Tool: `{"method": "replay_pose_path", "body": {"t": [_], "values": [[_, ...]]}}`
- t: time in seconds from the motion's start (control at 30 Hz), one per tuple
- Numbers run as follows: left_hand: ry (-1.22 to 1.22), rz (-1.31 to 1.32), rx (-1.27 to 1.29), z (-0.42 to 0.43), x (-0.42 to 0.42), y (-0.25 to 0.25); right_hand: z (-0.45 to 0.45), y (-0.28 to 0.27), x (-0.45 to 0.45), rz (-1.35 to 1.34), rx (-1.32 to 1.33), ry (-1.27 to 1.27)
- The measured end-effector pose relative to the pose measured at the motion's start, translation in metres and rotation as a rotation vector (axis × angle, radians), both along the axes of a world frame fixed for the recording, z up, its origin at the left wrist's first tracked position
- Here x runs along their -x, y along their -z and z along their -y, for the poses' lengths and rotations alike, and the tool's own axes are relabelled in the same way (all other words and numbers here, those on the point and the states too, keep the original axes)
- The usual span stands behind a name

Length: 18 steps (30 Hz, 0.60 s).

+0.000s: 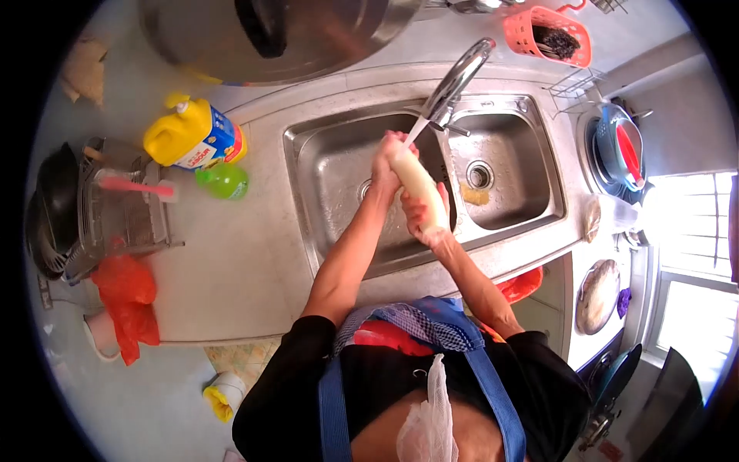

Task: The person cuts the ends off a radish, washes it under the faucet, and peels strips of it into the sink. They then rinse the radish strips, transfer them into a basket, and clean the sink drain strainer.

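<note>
Water runs from the chrome faucet (460,75) onto the upper end of a long, pale, peeled vegetable (418,183), perhaps a white radish. My left hand (388,163) is closed round that upper end, near the stream. Lower down, my right hand (423,218) grips the vegetable near its lower end, with fingers wrapped over its side. The vegetable is tilted above the large left basin (331,223) of the steel sink. In the smaller right basin (512,158) a yellowish sponge (474,195) lies beside the drain.
A yellow detergent jug (183,140) and a green bottle (223,182) stand left of the sink. Farther left are a dish rack (127,208) and a red plastic bag (127,296). A pink basket (548,37) sits behind the faucet. Bowls (618,146) stand at the right.
</note>
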<state>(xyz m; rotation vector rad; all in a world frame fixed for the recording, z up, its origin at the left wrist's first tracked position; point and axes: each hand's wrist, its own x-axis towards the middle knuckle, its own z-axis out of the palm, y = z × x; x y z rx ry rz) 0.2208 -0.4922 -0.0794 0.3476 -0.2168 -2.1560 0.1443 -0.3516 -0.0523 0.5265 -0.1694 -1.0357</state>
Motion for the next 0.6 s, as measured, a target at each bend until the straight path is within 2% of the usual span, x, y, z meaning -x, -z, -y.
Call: {"method": "replay_pose_path", "body": {"t": [0.03,0.07,0.13,0.17,0.23,0.27,0.3,0.33,0.37,0.43,0.47,0.53,0.57,0.6], "values": [[0.009,-0.083,-0.174,0.004,-0.002,0.006,-0.01,0.001,0.001,0.038,0.02,0.005],[0.027,0.061,-0.076,0.008,-0.009,0.005,-0.015,0.003,0.007,0.037,0.016,0.016],[0.252,0.223,0.028,0.015,-0.018,0.0,-0.023,0.007,0.019,-0.28,0.144,-0.095],[0.259,0.23,0.026,0.011,-0.031,-0.014,-0.02,0.011,0.034,-0.319,0.16,-0.169],[0.465,0.473,0.303,-0.001,-0.061,-0.052,-0.01,0.005,0.061,-0.549,0.263,-0.38],[0.473,0.477,0.307,-0.005,-0.077,-0.054,-0.003,0.002,0.069,-0.685,0.332,-0.496],[0.652,0.611,0.507,-0.008,-0.093,-0.056,0.006,-0.008,0.072,-0.684,0.333,-0.489],[0.826,0.744,0.709,-0.01,-0.102,-0.057,0.016,-0.022,0.072,-0.85,0.423,-0.67],[0.827,0.748,0.71,-0.013,-0.105,-0.058,0.027,-0.028,0.071,-1.015,0.513,-0.854],[1.081,0.938,1.209,-0.017,-0.109,-0.058,0.058,-0.025,0.063,-1.077,0.687,-1.105],[1.071,0.945,1.21,-0.023,-0.114,-0.056,0.074,-0.029,0.054,-1.1,0.778,-1.216],[0.986,0.817,0.762,-0.039,-0.127,-0.049,0.105,-0.049,0.045,-1.099,0.872,-1.308],[0.847,0.765,0.589,-0.05,-0.135,-0.048,0.118,-0.059,0.041,-1.604,1.105,-1.203],[0.839,0.771,0.587,-0.058,-0.14,-0.046,0.127,-0.052,0.036,-1.843,1.228,-1.104]]}}
